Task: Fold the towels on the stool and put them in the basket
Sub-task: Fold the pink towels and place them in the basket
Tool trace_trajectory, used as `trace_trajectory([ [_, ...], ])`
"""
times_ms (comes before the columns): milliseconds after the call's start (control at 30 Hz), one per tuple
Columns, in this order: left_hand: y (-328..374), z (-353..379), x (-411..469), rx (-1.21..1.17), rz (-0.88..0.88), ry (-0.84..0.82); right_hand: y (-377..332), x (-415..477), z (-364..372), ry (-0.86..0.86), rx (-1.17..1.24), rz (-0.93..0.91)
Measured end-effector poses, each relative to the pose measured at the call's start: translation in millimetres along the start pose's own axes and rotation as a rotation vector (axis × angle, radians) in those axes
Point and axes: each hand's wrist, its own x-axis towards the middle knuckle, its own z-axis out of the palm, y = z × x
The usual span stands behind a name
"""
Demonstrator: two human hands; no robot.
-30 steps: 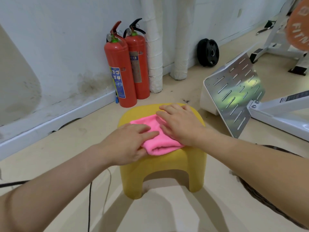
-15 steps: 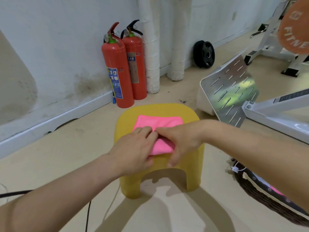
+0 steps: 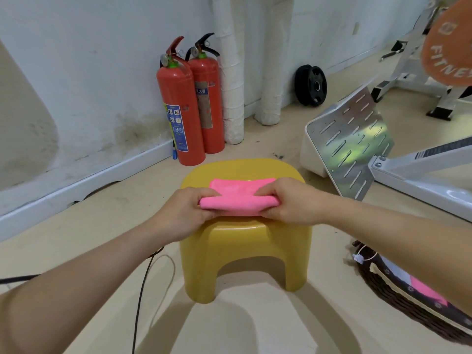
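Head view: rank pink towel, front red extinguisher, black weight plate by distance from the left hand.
1. pink towel: gripped by the left hand, on the stool.
2. front red extinguisher: ahead, by the wall.
3. black weight plate: farther back, to the right.

2 red extinguishers (image 3: pixel 180 116) + black weight plate (image 3: pixel 310 85) nr wall (image 3: pixel 76 60).

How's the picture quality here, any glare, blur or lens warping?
Head view: the wide-angle lens bows the white baseboard; greenish glare sits on the slotted metal plate; a soft shadow falls below the yellow plastic stool; the orange disc at top right looks slightly blurred.
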Motion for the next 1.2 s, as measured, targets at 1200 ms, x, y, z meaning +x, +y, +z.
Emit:
trace_trajectory([
  [1200, -0.1, 11.4, 56.7, 0.399, -0.077, -0.093, 12.7, 53.8, -2.1, -0.169, -0.08, 0.19],
])
